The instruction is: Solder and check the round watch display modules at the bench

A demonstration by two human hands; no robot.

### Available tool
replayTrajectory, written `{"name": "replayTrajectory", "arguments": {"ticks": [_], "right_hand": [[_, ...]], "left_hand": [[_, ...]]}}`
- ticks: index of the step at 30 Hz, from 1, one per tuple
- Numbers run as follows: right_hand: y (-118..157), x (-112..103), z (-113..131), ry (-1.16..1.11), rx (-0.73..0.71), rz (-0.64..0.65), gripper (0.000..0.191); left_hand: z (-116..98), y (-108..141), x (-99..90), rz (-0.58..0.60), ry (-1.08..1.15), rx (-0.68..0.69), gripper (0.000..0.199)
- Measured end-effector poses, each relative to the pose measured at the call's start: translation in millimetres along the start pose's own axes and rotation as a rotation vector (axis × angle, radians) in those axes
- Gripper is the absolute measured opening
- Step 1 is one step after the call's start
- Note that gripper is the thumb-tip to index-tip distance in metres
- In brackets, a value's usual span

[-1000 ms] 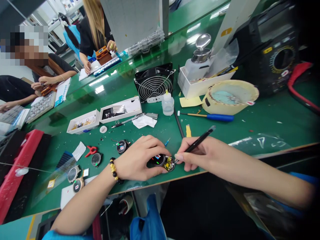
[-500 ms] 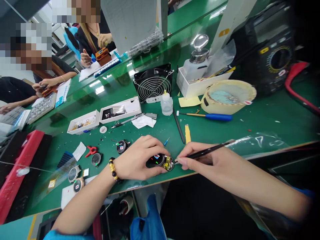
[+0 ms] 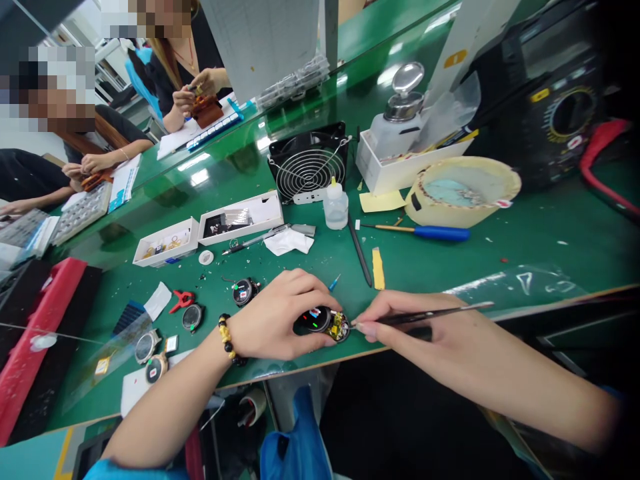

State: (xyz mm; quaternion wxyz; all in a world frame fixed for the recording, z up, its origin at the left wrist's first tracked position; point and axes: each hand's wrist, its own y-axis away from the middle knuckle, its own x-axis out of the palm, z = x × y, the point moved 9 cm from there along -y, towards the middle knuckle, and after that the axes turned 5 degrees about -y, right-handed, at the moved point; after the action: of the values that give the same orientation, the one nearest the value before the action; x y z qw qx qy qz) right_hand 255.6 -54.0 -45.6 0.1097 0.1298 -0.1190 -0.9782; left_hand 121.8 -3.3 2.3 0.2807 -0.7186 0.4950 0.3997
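Observation:
My left hand [image 3: 280, 319], with a beaded bracelet at its wrist, is closed around an opened smartwatch [image 3: 340, 327] near the table's front edge. The watch's round black display [image 3: 317, 320] is tipped aside under my fingers and shows small red and green marks. Yellow and metallic inner parts lie bare at its right side. In a pen-like pinch, my right hand [image 3: 405, 317] holds slim dark tweezers [image 3: 440, 312]. Their tip is at the right rim of the watch; whether it grips anything is too small to tell.
Left of my hand lie more watch parts [image 3: 243, 291], a red clamp [image 3: 182, 301] and watch cases [image 3: 147, 347]. Behind are white trays [image 3: 240, 219], a fan [image 3: 307, 167], a dropper bottle [image 3: 335, 207], a blue-handled tool [image 3: 443, 233] and a round tub [image 3: 460, 210]. Co-workers sit across the table.
My right hand has turned a little, and the rear end of the tweezers now points lower and further right. My left hand and the watch stay almost in place. A co-worker's hands have come together.

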Motion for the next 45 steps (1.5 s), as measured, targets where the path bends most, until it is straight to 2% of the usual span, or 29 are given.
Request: {"name": "replayTrajectory", "arguments": {"ticks": [11,23,30,38,45], "right_hand": [[11.6,3.4,-12.6,0.028,0.047,-0.146,0.03],[-1.5,7.5,-21.3,-0.197,0.107,-0.002,0.034],[2.4,5.0,-17.9,-0.086,0.071,-0.097,0.036],[-6.1,7.7,-23.0,-0.212,0.166,0.006,0.032],[-4.0,4.9,-27.1,-0.186,0.16,-0.029,0.034]], "left_hand": [[0.1,0.1,-0.3,-0.002,0.001,0.002,0.036],[1.3,-0.8,0.3,0.013,0.005,-0.011,0.035],[2.8,-0.3,1.0,0.017,0.004,-0.015,0.034],[1.4,-0.5,1.0,0.016,0.007,-0.008,0.034],[2.0,0.0,1.1,0.01,0.004,-0.006,0.034]]}}
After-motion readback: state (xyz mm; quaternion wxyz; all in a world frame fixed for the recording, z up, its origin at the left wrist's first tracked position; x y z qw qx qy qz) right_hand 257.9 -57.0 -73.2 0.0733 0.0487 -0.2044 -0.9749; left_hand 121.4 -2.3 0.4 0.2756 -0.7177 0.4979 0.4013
